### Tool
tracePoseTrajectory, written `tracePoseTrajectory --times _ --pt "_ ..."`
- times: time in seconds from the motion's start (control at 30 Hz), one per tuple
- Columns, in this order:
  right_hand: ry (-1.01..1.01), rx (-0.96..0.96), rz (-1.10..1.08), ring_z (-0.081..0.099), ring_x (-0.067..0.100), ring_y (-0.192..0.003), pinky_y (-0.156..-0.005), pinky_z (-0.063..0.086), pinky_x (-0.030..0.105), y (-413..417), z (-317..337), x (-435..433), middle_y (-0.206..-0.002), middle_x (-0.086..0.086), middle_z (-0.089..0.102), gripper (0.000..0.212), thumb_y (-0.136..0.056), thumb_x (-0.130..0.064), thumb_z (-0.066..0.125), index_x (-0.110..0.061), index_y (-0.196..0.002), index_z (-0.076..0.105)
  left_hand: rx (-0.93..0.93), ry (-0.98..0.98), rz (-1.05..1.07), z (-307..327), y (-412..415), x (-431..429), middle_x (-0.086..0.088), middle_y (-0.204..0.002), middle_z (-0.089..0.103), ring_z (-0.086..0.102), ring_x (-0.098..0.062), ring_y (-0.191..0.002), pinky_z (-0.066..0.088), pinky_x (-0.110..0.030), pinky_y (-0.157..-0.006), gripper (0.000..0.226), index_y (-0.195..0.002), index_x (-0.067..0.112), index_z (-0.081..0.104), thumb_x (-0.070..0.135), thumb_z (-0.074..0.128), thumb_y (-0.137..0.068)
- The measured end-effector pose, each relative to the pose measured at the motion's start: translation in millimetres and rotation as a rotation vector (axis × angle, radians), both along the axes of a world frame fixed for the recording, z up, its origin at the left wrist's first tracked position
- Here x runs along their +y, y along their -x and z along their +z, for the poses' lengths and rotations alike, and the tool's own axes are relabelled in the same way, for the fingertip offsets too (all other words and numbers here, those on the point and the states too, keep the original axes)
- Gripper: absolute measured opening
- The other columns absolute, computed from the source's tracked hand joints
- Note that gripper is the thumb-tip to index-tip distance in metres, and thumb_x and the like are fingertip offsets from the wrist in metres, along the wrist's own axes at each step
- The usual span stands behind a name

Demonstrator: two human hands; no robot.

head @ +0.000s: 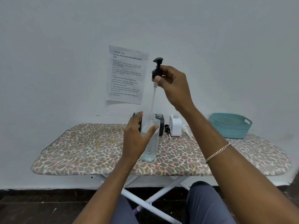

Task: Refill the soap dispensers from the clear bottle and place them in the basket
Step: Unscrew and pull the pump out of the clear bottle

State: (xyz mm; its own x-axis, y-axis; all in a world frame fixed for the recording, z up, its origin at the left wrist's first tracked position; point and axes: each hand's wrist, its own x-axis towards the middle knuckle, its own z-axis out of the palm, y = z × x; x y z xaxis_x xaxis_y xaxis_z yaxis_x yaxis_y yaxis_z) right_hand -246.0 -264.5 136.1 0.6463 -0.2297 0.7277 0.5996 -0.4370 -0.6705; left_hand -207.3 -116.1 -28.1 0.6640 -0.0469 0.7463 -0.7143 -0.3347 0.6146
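Home rm: ironing board [97, 147] as worktop, task sheet [126, 75] taped to wall [48, 62].

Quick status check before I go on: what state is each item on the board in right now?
Clear bottle: upright, neck open, some liquid inside.
Black pump: lifted out, pinched by right hand, tube over the neck.
Left hand: fingers fairly straight, touching the bottle.
Dark dispenser: upright, pump off.
White dispenser: upright, pump off.
Basket: upright, no dispensers visible inside.
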Motion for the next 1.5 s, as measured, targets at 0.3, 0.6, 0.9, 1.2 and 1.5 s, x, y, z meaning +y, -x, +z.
tracePoseTrajectory --times 0.3,0.6,0.9,1.2,1.5 --pt "0.03 -0.108 0.027 0.074 0.031 -0.109 -0.103 0.055 0.058 27.7 37.1 7.0 -0.115 0.007 0.077 0.03 -0.094 -0.007 0.066 -0.013 -0.123 0.069 -0.006 0.031 -0.052 19.9 8.8 4.8 0.002 -0.137 0.066 0.065 -0.009 -0.122 0.051 -0.017 -0.096 0.076 -0.147 0.02 0.055 0.061 0.076 -0.086" --pt "0.026 -0.166 0.16 0.076 0.03 -0.105 -0.101 0.058 0.054 39.0 64.2 17.3 -0.115 0.015 0.075 0.027 -0.098 0.001 0.064 -0.008 -0.124 0.067 0.039 0.071 -0.05 39.8 16.4 12.6 0.004 -0.136 0.068 0.064 -0.001 -0.114 0.049 -0.004 -0.09 0.064 -0.146 0.019 0.059 0.048 0.077 -0.091" --pt "0.04 -0.044 0.254 0.076 0.032 -0.104 -0.097 0.061 0.045 10.8 62.0 42.9 -0.118 0.019 0.075 0.03 -0.102 0.003 0.062 0.005 -0.132 0.063 0.011 0.107 0.047 57.6 18.3 35.4 0.015 -0.112 0.072 0.068 0.003 -0.096 0.044 0.004 -0.08 0.031 -0.13 0.019 0.072 0.025 0.074 -0.1" --pt "0.094 0.255 0.394 0.07 0.027 -0.099 -0.093 0.061 0.042 -73.4 54.7 81.2 -0.117 0.023 0.072 0.027 -0.104 0.004 0.057 0.008 -0.129 0.066 0.213 0.159 0.038 42.2 -0.8 76.8 0.008 -0.086 0.079 0.077 -0.01 -0.082 0.064 -0.041 -0.085 0.01 -0.104 0.02 0.079 0.015 0.077 -0.095" --pt "0.197 0.537 0.332 0.057 0.03 -0.082 -0.077 0.056 0.038 -158.4 5.5 128.6 -0.089 0.024 0.06 0.023 -0.099 0.006 0.058 0.029 -0.106 0.061 0.482 0.159 0.036 22.2 -17.4 110.0 -0.012 -0.079 0.075 0.078 -0.027 -0.079 0.067 -0.042 -0.077 0.007 -0.091 0.01 0.076 0.004 0.081 -0.09"
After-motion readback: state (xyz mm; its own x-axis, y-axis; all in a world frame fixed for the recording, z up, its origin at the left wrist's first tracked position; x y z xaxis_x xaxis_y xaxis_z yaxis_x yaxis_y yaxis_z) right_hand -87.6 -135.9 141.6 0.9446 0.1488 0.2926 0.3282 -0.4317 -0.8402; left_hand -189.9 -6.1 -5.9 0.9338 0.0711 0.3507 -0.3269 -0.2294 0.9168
